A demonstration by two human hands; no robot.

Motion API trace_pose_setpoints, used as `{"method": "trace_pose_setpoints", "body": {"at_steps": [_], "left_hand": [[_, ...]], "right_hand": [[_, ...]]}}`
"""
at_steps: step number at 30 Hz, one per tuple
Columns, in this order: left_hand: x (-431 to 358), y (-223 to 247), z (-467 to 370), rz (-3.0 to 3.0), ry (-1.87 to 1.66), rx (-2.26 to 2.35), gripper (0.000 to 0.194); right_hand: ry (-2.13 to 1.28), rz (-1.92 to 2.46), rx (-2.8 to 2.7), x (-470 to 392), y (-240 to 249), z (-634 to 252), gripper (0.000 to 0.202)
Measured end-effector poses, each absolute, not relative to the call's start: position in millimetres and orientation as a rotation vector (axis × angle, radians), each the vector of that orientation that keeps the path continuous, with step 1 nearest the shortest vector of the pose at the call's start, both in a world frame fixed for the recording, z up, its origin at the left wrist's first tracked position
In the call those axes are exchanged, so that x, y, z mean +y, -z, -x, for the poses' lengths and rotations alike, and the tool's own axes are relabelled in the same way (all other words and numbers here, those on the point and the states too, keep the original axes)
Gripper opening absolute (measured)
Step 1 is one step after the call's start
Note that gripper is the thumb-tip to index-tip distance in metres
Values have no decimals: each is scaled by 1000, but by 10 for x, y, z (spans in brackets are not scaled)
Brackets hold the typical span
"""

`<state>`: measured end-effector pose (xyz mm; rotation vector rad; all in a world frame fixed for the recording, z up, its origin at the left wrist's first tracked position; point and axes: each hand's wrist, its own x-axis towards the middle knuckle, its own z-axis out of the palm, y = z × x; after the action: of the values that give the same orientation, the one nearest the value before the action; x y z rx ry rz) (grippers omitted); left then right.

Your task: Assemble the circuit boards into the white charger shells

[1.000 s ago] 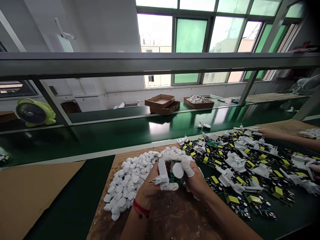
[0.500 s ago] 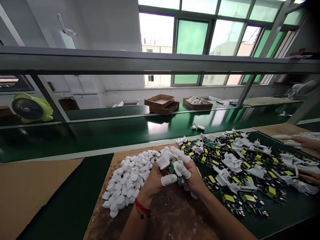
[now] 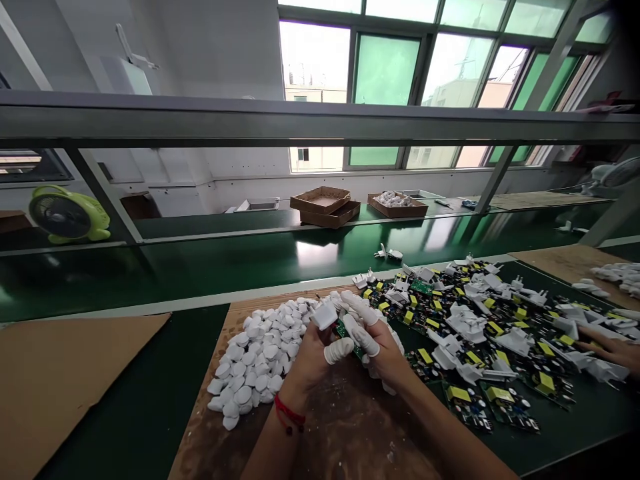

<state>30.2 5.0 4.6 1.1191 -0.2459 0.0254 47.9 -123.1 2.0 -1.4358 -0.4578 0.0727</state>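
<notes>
Conveyor belt (image 3: pixel 210 267): loose plug (image 3: pixel 387 253) further left.

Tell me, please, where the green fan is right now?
The green fan sits at the far left of the head view, behind the conveyor belt, beside a slanted frame post.

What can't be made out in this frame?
Head view only:
- Circuit board: mostly hidden between left hand and right hand.
- White plug housing: underside covered by fingers.
- Co-worker's hand: cut off by right edge.
- Contents of far cardboard tray: too small.
</notes>
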Motion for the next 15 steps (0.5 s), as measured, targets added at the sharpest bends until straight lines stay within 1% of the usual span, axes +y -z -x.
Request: {"method": "trace_pose_setpoints", "body": {"at_steps": [6, 10, 15], "left_hand": [[130, -83, -295, -1140, 34, -272, 68], [163, -100, -284, -1154, 113, -284, 69], [187, -117, -272, -1220, 129, -259, 74]], "right_hand": [[-36, 1490, -589, -1247, -17, -535, 67], [-83, 1434, -580, -1249, -6, -539, 67], [-115, 1397, -516, -1236, -6, -521, 70]]}}
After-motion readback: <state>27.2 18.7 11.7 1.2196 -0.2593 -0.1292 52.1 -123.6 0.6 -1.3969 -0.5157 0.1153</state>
